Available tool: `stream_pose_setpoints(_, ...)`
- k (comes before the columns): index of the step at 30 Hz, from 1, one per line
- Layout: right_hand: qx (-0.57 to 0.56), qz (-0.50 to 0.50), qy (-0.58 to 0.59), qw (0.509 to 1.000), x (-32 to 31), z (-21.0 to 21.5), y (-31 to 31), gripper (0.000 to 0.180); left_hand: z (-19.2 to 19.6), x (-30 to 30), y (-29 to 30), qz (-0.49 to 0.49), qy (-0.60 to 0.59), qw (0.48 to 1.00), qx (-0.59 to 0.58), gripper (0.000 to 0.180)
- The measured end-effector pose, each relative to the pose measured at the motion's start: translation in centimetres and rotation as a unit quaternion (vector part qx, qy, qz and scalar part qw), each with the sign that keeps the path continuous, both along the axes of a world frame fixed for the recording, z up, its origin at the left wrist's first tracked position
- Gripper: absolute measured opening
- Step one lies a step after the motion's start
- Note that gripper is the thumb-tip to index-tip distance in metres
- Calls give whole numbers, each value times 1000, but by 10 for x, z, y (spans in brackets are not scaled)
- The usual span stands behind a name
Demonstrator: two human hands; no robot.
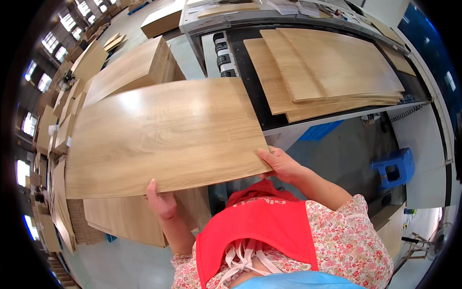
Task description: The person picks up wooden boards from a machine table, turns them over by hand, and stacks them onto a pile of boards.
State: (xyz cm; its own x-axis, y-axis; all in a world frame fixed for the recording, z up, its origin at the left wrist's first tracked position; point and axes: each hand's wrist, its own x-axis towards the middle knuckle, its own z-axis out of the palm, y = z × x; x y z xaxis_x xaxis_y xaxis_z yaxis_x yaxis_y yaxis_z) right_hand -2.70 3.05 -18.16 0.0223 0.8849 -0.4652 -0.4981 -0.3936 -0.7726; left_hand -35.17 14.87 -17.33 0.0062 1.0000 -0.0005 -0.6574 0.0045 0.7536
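You had one left hand (161, 203) and one right hand (283, 166) on one wood-grain board (163, 135). At the near edge of the black-topped table (238, 47), you had one pile (341, 62) with three broad faces showing; its lower sheets could not be counted. One more panel (397, 60) lay by the right edge. Below the near edge you had one blue crate (320, 130) and one blue stool (405, 164).

Head view (L cam of fisheye pair): we look down & fwd from the wearer's head, close above the red apron (269, 221), near the L hand (162, 203) & R hand (283, 165), w/ windows (30, 124) far off along the bent L rim.
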Motion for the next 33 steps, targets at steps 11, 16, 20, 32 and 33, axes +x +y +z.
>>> stream_pose_setpoints(11,-17,179,-600,779,15,9,16,55,166,152,-15,16,210,940,267,48)
stream_pose_setpoints(16,458,-147,-477,735,56,116,-12,60,193,237,-41,-59,393,794,461,46)
stream_pose_setpoints(20,569,-284,-303,710,63,177,-33,54,191,302,-70,-132,404,688,588,65)
stream_pose_setpoints(32,303,-438,14,847,133,31,-104,33,92,377,-122,-161,566,394,706,54)
stream_pose_setpoints(33,293,-431,36,853,136,27,-105,33,87,378,-123,-145,574,397,702,52)
